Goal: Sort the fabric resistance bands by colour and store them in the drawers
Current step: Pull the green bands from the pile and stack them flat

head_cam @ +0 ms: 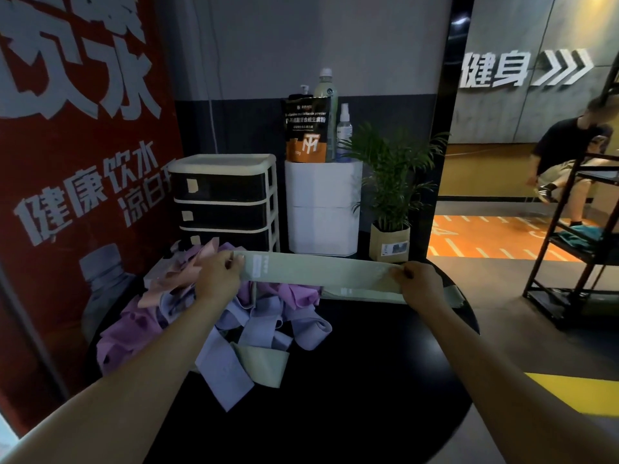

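A pale green fabric band [318, 268] is stretched flat between my hands above the round black table [351, 380]. My left hand [217, 274] pinches its left end and my right hand [420, 279] pinches its right end. Under the right end lies another green band [365, 293] flat on the table. A heap of purple, lilac-blue and pink bands [207, 316] covers the table's left side, with one more green band [264, 363] at its front. The drawer unit [224, 199], cream frame with three dark drawers, stands behind the heap, all drawers closed.
A white cabinet [323, 205] holding a pouch, a bottle and a spray bottle stands right of the drawers. A potted plant [392, 195] is beside it. A black metal shelf [582, 236] stands at the right, with a seated person [566, 162] beyond. A red poster wall runs along the left.
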